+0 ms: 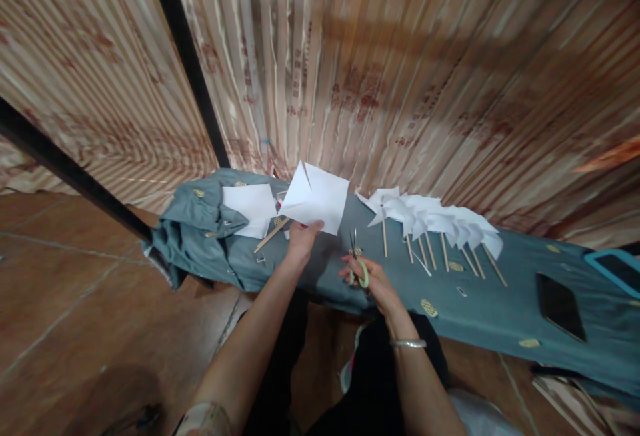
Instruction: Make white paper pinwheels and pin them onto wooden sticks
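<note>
My left hand (pixel 303 239) grips a square sheet of white paper (pixel 323 196) by its near edge, thumb on top. One slit runs inward from the sheet's far left corner. In my right hand (pixel 373 279) is a pair of scissors (pixel 363 274) with green handles, the fingers in the loops. Its blades point away from me, just right of the paper and apart from it. Left of the held sheet lies a stack of white paper (pixel 250 208). Wooden sticks (pixel 271 236) rest beside that stack.
Several white paper pinwheels (pixel 445 219) on sticks lie in a row at the right. A dark phone (pixel 560 307) and a blue-framed device (pixel 617 269) are farther right on the green cloth (pixel 505 309). Behind hangs a striped curtain (pixel 370 89); black poles (pixel 187 56) stand at the left.
</note>
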`<action>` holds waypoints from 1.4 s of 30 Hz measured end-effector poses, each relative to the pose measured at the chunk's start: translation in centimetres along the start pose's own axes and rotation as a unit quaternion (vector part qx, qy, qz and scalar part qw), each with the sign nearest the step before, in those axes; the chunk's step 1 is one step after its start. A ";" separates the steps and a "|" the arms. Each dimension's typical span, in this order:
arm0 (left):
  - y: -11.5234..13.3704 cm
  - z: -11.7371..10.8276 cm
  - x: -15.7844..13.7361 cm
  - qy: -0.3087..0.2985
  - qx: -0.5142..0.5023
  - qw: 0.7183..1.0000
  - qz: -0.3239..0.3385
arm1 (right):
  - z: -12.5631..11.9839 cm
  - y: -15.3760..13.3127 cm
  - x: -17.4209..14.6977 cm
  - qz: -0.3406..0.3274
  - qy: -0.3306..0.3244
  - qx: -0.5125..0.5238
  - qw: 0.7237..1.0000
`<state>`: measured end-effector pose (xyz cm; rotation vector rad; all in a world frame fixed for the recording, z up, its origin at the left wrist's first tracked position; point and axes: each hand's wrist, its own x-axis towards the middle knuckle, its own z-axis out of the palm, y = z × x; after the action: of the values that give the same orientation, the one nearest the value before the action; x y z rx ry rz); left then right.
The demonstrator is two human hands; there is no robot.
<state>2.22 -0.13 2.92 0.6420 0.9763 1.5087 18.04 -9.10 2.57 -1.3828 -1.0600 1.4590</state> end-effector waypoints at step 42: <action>-2.0 0.5 -0.1 -0.070 0.009 0.992 -0.108 | 0.6 1.0 1.0 0.011 -0.073 -0.017 0.997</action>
<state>3.67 -0.15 1.47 0.6267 0.9218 1.2491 17.42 -8.43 1.38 -1.3306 -1.1705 1.5845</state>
